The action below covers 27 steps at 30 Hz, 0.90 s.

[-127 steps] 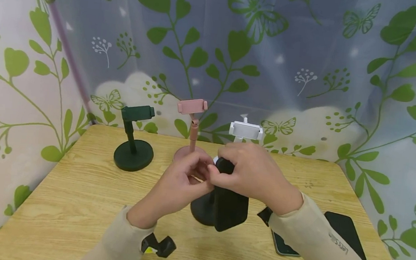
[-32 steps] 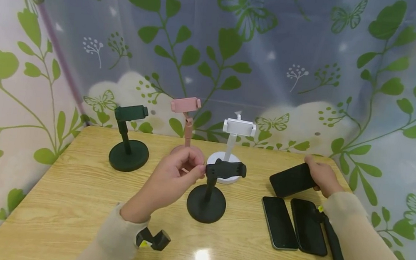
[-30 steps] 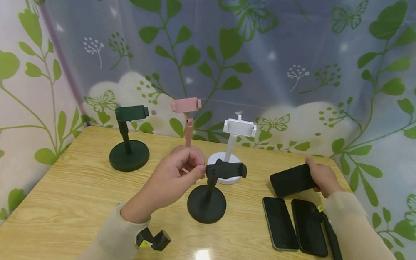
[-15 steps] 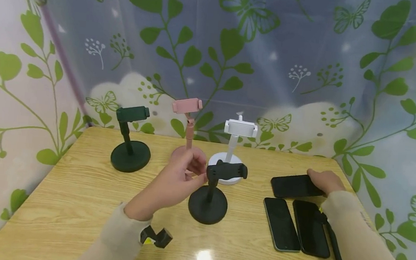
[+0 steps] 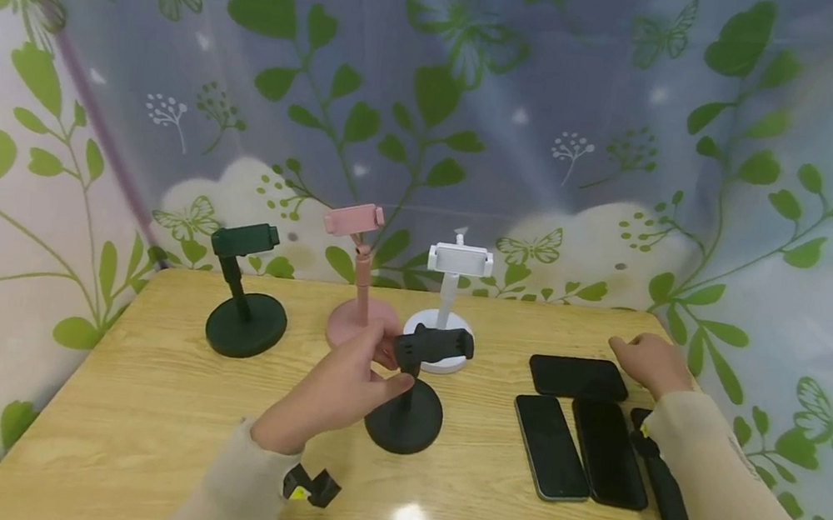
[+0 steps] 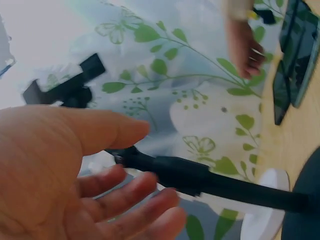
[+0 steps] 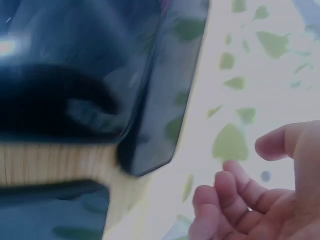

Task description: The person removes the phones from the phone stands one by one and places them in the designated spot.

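Observation:
A black phone stand (image 5: pixel 407 431) stands upright on the table, with its clamp (image 5: pixel 434 345) bare. My left hand (image 5: pixel 332 390) is right beside its post and clamp. In the left wrist view the thumb and relaxed fingers of that left hand (image 6: pixel 50 165) are spread apart with nothing between them, and the stand's dark post (image 6: pixel 240 189) runs past behind. A black smartphone (image 5: pixel 578 378) lies sideways on the table at the right. Just past its right end is my right hand (image 5: pixel 651 365). The right wrist view has its fingers (image 7: pixel 210 210) loosely curled, holding nothing.
Three more smartphones lie below the sideways one: a grey-edged phone (image 5: pixel 552 449), a black phone (image 5: pixel 610 454) and another (image 5: pixel 672 498) partly under the right sleeve. Behind stand a green phone stand (image 5: pixel 246 326), a pink stand (image 5: pixel 362 280) and a white stand (image 5: pixel 447 301). A patterned curtain (image 5: pixel 546 164) borders the table.
The smartphone went from the black stand to the right side, was laid flat, and my right hand let it go. My left fingers have come off the clamp. The view shifted slightly.

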Tool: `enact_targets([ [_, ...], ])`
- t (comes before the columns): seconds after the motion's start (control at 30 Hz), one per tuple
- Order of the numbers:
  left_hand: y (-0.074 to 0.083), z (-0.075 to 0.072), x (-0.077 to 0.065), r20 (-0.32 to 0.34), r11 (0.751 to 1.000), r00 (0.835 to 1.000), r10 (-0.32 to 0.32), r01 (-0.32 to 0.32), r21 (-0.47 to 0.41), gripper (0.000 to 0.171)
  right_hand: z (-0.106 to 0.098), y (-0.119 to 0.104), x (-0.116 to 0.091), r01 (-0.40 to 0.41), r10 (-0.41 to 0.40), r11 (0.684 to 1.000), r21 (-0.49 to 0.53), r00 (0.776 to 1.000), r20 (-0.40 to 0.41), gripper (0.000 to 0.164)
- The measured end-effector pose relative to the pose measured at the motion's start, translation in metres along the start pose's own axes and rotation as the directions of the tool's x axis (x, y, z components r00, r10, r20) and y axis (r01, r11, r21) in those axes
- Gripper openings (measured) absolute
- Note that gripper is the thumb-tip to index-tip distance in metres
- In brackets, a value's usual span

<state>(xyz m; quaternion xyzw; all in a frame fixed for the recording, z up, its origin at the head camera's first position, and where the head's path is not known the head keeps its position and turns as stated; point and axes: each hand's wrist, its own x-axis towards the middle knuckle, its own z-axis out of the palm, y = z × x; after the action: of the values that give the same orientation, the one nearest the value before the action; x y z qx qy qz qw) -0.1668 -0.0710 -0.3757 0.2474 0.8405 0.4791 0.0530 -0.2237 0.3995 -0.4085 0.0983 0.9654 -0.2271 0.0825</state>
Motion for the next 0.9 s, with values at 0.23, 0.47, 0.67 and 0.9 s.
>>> enact_targets([
  [0.23, -0.011, 0.015, 0.011, -0.106, 0.995, 0.994, -0.006, 0.016, 0.098, 0.036, 0.007, -0.034, -0.043, 0.133, -0.113, 0.988, 0.084, 0.972, -0.204, 0.038],
  [0.47, -0.018, 0.025, 0.019, -0.152, 0.997, 0.988, 0.016, -0.005, 0.075, 0.028, 0.011, -0.056, -0.087, 0.204, -0.158, 0.969, 0.139, 0.945, -0.286, 0.036],
  [0.67, -0.017, 0.036, 0.025, -0.194, 0.991, 0.976, 0.1, -0.08, 0.11, 0.027, 0.015, -0.072, -0.11, 0.286, -0.193, 0.94, 0.184, 0.895, -0.403, 0.031],
  [0.9, 0.002, 0.052, 0.05, -0.171, 0.967, 0.963, 0.21, -0.179, 0.182, 0.039, 0.017, -0.09, -0.125, 0.433, -0.214, 0.863, 0.261, 0.781, -0.587, 0.024],
])
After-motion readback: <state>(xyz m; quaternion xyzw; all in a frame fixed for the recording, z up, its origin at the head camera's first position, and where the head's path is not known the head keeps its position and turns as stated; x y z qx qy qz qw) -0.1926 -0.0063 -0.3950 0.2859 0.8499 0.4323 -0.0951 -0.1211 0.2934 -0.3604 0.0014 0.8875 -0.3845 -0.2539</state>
